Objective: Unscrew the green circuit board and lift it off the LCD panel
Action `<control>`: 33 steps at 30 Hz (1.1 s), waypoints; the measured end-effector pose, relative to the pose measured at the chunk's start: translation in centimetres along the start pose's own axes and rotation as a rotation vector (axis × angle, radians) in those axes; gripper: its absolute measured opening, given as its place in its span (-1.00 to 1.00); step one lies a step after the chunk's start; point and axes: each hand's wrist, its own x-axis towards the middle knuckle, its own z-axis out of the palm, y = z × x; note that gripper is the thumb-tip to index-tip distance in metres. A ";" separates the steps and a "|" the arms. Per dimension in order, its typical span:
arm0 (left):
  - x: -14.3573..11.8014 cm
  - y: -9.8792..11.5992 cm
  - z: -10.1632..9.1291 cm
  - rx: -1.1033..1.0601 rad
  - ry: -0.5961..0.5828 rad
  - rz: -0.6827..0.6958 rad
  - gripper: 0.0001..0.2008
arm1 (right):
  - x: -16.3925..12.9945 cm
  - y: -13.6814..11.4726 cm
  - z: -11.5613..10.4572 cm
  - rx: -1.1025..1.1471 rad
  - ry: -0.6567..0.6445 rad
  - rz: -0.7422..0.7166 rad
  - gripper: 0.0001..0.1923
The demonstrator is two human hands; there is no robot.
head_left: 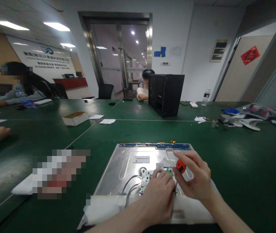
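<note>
Panel [128, 161], a bare metal display back, lies face down near the table [237, 168] edge, its small circuit board [145, 178] still wired in at the middle. Left hand [158, 197] rests closed on the board, fingers curled down to steady it. Right hand [196, 179] is clamped on an orange-handled screwdriver [181, 165], tip hidden behind the left hand. The board looks not yet freed. Far right, loose parts [239, 121] lie scattered.

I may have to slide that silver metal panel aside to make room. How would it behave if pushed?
The metal panel looks thin, flat and broad, so it would probably slide stiffly across the green table without tipping. Its attached circuit board and wires seem fragile.
</note>
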 end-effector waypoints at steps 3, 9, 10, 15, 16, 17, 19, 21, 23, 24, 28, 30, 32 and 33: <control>0.0 0.0 0.0 -0.007 -0.018 -0.007 -0.83 | 0.0 0.1 -0.1 0.074 -0.003 0.009 -0.49; 0.0 0.0 0.1 -0.011 0.010 0.005 -0.82 | -0.3 0.4 0.2 0.140 -0.040 0.004 -0.63; 0.0 0.0 0.2 -0.007 0.015 0.008 -0.81 | -0.3 0.4 0.2 0.110 -0.036 0.011 -0.63; 0.0 -0.1 0.0 0.005 0.011 0.009 -0.79 | -0.1 0.2 0.3 -0.003 0.007 0.023 -0.65; 0.1 0.0 0.0 0.006 0.010 0.008 -0.79 | 0.0 0.1 0.3 -0.006 0.005 0.021 -0.64; 0.1 0.0 0.0 0.005 0.008 0.008 -0.79 | 0.1 0.0 0.2 -0.004 -0.001 0.018 -0.62; 0.1 0.0 -0.1 -0.001 0.005 0.010 -0.80 | 0.2 -0.1 0.0 0.011 -0.018 0.014 -0.58; 0.0 -0.1 -0.1 -0.009 -0.001 0.012 -0.81 | 0.2 -0.1 -0.2 0.059 -0.032 0.003 -0.56; 0.0 -0.1 0.0 -0.009 -0.007 0.011 -0.82 | 0.1 0.0 -0.2 0.121 -0.025 -0.003 -0.58; 0.0 -0.1 0.0 -0.007 -0.008 0.011 -0.82 | 0.0 0.1 -0.1 0.141 -0.016 0.001 -0.60; 0.0 -0.1 0.0 -0.008 -0.008 0.001 -0.84 | -0.2 0.1 0.3 0.148 0.038 0.047 -0.63; 0.0 0.0 -0.1 -0.013 -0.012 -0.011 -0.83 | -0.2 0.0 0.5 0.133 0.056 0.063 -0.64; 0.0 0.0 -0.1 -0.020 -0.021 -0.016 -0.82 | -0.1 0.0 0.5 0.121 0.050 0.069 -0.66; 0.0 0.0 -0.1 -0.025 -0.026 -0.018 -0.82 | -0.1 -0.1 0.4 0.119 0.041 0.068 -0.68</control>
